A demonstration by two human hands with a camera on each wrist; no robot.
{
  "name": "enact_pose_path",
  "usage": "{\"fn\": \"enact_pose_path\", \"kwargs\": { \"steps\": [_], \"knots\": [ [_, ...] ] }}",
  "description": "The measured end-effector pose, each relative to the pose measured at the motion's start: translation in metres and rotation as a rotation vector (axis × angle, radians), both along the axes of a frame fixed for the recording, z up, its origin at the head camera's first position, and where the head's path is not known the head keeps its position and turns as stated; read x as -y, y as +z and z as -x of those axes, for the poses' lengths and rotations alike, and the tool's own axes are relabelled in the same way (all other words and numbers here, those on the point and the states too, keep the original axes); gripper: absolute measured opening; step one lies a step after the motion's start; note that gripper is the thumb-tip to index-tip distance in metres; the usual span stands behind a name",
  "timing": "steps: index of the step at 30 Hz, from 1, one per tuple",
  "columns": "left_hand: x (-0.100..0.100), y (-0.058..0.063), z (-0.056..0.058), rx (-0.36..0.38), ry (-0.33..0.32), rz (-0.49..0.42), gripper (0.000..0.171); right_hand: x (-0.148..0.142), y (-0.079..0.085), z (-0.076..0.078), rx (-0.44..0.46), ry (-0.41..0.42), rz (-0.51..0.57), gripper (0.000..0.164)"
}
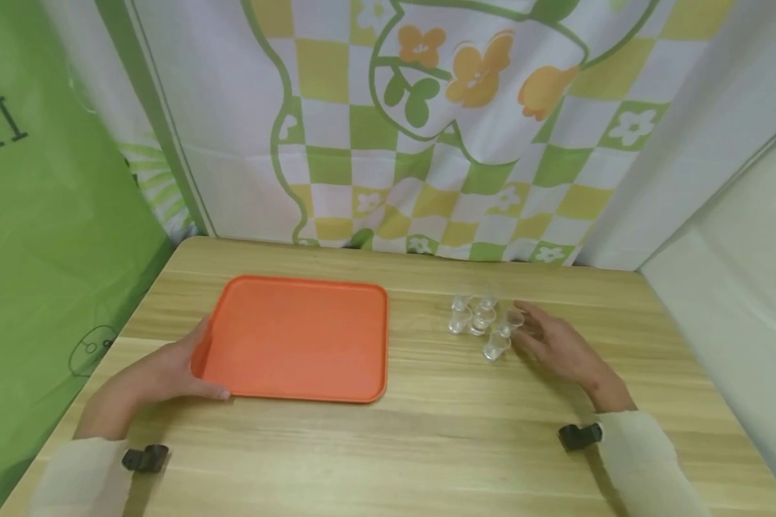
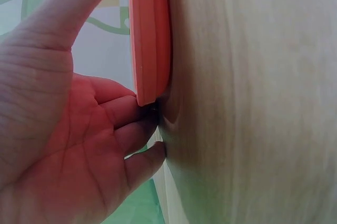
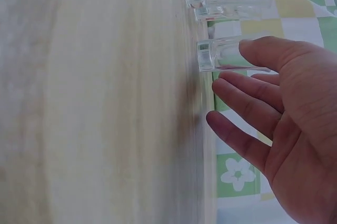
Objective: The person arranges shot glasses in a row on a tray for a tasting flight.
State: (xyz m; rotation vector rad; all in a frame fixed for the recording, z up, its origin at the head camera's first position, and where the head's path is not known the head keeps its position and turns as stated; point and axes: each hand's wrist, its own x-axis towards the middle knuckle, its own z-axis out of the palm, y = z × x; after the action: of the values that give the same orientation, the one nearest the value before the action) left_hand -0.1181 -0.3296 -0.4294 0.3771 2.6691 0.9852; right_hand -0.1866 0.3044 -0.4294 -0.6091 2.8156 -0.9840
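Head view: an orange tray (image 1: 297,341) lies on the tabletop (image 1: 388,459), the left hand (image 1: 168,370) at its left edge, six small glasses (image 1: 483,321) to its right, the right hand (image 1: 562,348) beyond them. Left wrist: the grip spreads around the tray's near-left corner, touching it. Right wrist: the grip is spread about one glass (image 3: 226,55); contact I cannot tell.

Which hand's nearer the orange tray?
Left. The left hand is at the near-left corner of the orange tray; the right hand is off to the tray's right, beside the clear glasses.
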Motion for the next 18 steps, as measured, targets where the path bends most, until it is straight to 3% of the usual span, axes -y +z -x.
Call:
{"fn": "enact_pose_path", "kwargs": {
  "steps": [18],
  "knots": [
    [0.0019,0.0026,0.0005,0.014,-0.006,0.046,0.143,0.0027,-0.0025,0.0035,-0.051,0.007,0.026,0.047]
  ]
}}
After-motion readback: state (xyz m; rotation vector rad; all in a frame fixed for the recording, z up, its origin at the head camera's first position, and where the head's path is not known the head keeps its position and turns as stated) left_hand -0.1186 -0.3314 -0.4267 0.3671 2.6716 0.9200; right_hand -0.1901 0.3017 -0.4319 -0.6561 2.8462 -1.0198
